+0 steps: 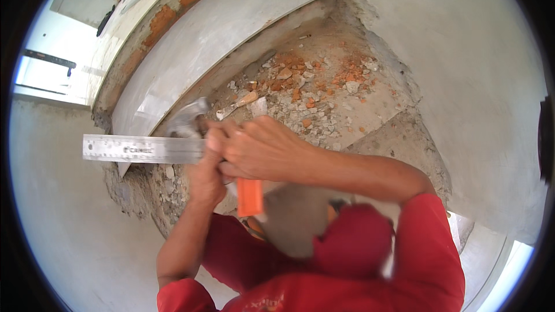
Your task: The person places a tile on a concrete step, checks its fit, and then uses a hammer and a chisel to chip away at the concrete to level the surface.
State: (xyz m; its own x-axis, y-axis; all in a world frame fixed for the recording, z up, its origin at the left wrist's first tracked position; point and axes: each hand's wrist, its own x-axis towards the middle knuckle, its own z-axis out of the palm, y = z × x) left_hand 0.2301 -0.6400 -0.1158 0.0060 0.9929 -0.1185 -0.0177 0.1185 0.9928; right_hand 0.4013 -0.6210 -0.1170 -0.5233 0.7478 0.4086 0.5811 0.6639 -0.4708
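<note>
My left hand [211, 162] is closed on a try square with a steel ruler blade [144, 149] reaching left and an orange handle [250, 196] hanging below the hands. My right hand [260, 144] overlaps the left, fingers curled; what exactly it grips is hidden. Just beyond my fingers is a blurred metal-headed tool [188, 118], apparently a hammer. A wooden-handled tool [243, 102] lies on the rubble behind them.
A curved stair step with a pale slab tread [225, 29] and exposed brick [159, 23] rises at back left. Broken mortar and brick chips [312, 81] cover the lower step. Plastered walls [462, 69] flank both sides. My legs are bent below me.
</note>
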